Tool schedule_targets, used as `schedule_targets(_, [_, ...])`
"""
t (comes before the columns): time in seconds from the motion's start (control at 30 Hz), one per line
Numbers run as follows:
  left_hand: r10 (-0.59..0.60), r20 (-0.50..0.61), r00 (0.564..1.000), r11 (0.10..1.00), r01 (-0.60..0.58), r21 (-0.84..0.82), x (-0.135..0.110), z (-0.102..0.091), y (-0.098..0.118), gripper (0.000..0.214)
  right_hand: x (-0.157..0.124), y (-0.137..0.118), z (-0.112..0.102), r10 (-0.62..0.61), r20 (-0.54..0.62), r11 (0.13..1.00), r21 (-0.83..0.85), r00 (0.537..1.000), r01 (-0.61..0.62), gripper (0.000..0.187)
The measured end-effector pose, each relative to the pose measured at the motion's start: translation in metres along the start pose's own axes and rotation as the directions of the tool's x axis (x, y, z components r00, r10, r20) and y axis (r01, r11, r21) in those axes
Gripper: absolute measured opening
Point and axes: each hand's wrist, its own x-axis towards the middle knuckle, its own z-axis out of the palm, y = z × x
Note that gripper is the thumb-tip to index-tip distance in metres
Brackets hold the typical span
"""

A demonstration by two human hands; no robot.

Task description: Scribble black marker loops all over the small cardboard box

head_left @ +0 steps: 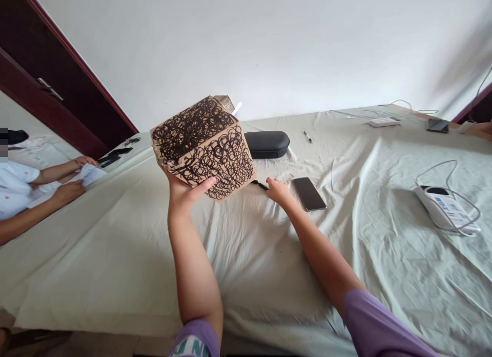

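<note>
My left hand point(186, 193) grips a cardboard box point(215, 157) from below, its thumb on the front face. The box is held tilted above the cloth, and dense black looping scribbles cover both visible faces. My right hand point(277, 191) is to the right of the box, low over the cloth, with its fingers closed round a thin black thing point(262, 185). That thing reaches to the box's lower right corner; whether it is a pen or a strap I cannot tell. Behind the box lies a black hard case point(268, 144), partly hidden. A dark-screened phone point(309, 194) lies just right of my right hand.
A grey-green cloth point(126, 254) covers the table. A pen point(308, 137) lies toward the wall. On the right are a white device with a cable point(446, 208), another white device point(384, 121) and a dark phone point(437, 125). At left, another person's hands point(71, 193) hold paper.
</note>
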Motion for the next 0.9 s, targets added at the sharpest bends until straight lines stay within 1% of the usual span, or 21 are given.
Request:
schedule_targets(0.07, [0.088,0.010,0.996,0.994,-0.088,0.059,0.000,-0.003,-0.001,0.095,0.000,0.005,-0.008,-0.014,0.036,1.000,0.018,0.999,0.013,0.058])
schedule_targets(0.13, [0.088,0.034,0.996,0.992,-0.091,0.092,0.000,-0.006,-0.003,0.088,0.000,0.010,-0.017,-0.053,0.071,0.996,0.074,0.996,0.047,0.062])
schedule_targets(0.2, [0.075,0.026,0.997,0.992,-0.078,0.095,0.002,-0.008,-0.007,0.087,0.000,0.014,-0.028,-0.093,0.104,0.987,0.138,0.990,0.078,0.063])
schedule_targets(0.27, [0.074,-0.016,0.997,0.996,-0.073,0.052,0.004,-0.009,-0.011,0.090,-0.001,0.018,-0.040,-0.114,0.120,0.962,0.261,0.986,0.080,0.061])
schedule_targets(0.3, [0.071,-0.042,0.997,0.997,-0.070,0.018,0.006,-0.009,-0.013,0.092,-0.003,0.020,-0.047,-0.123,0.106,0.924,0.376,0.987,0.075,0.056])
schedule_targets(0.33, [0.059,-0.065,0.996,0.998,-0.061,-0.020,0.007,-0.008,-0.015,0.095,-0.005,0.021,-0.055,-0.140,0.071,0.851,0.519,0.988,0.083,0.050])
schedule_targets(0.37, [0.038,-0.084,0.996,0.997,-0.043,-0.060,0.009,-0.008,-0.017,0.095,-0.008,0.021,-0.063,-0.165,0.016,0.735,0.668,0.986,0.112,0.041])
schedule_targets(0.4, [0.009,-0.100,0.995,0.995,-0.019,-0.095,0.010,-0.008,-0.019,0.094,-0.013,0.020,-0.070,-0.195,-0.057,0.585,0.794,0.979,0.163,0.033])
schedule_targets(0.43, [-0.025,-0.110,0.994,0.992,0.011,-0.122,0.011,-0.007,-0.021,0.091,-0.019,0.018,-0.078,-0.228,-0.144,0.431,0.872,0.963,0.233,0.027])
schedule_targets(0.47, [-0.063,-0.116,0.991,0.989,0.046,-0.139,0.012,-0.007,-0.024,0.086,-0.026,0.015,-0.086,-0.267,-0.226,0.304,0.903,0.937,0.304,0.026])
schedule_targets(0.5, [-0.104,-0.120,0.987,0.985,0.085,-0.149,0.013,-0.007,-0.026,0.082,-0.034,0.011,-0.093,-0.292,-0.304,0.205,0.906,0.907,0.370,0.028])
schedule_targets(0.53, [-0.147,-0.122,0.982,0.980,0.128,-0.153,0.014,-0.006,-0.028,0.079,-0.042,0.007,-0.100,-0.301,-0.379,0.139,0.890,0.875,0.434,0.032])
schedule_targets(0.57, [-0.191,-0.123,0.974,0.973,0.172,-0.152,0.014,-0.006,-0.030,0.078,-0.051,0.001,-0.106,-0.301,-0.448,0.108,0.861,0.842,0.497,0.034])
schedule_targets(0.63, [-0.276,-0.131,0.952,0.955,0.256,-0.149,0.016,-0.005,-0.035,0.078,-0.066,-0.010,-0.115,-0.288,-0.572,0.119,0.774,0.768,0.621,0.036])
schedule_targets(0.7, [-0.332,-0.143,0.932,0.939,0.312,-0.145,0.018,-0.004,-0.040,0.079,-0.079,-0.021,-0.120,-0.260,-0.686,0.159,0.664,0.679,0.731,0.027])
schedule_targets(0.73, [-0.347,-0.148,0.926,0.934,0.327,-0.143,0.019,-0.004,-0.042,0.080,-0.085,-0.027,-0.121,-0.240,-0.731,0.170,0.616,0.639,0.769,0.028])
schedule_targets(0.77, [-0.356,-0.153,0.922,0.931,0.336,-0.141,0.020,-0.003,-0.043,0.081,-0.092,-0.034,-0.121,-0.224,-0.759,0.174,0.586,0.611,0.791,0.032])
schedule_targets(0.8, [-0.361,-0.157,0.919,0.930,0.341,-0.138,0.021,-0.002,-0.044,0.081,-0.098,-0.040,-0.120,-0.220,-0.770,0.169,0.575,0.599,0.800,0.035])
schedule_targets(0.83, [-0.364,-0.155,0.918,0.929,0.345,-0.138,0.022,-0.001,-0.044,0.081,-0.105,-0.047,-0.119,-0.231,-0.762,0.162,0.583,0.605,0.796,0.036])
schedule_targets(0.9, [-0.367,-0.137,0.920,0.926,0.347,-0.146,0.021,0.003,-0.040,0.080,-0.119,-0.062,-0.115,-0.313,-0.708,0.169,0.615,0.633,0.771,0.035])
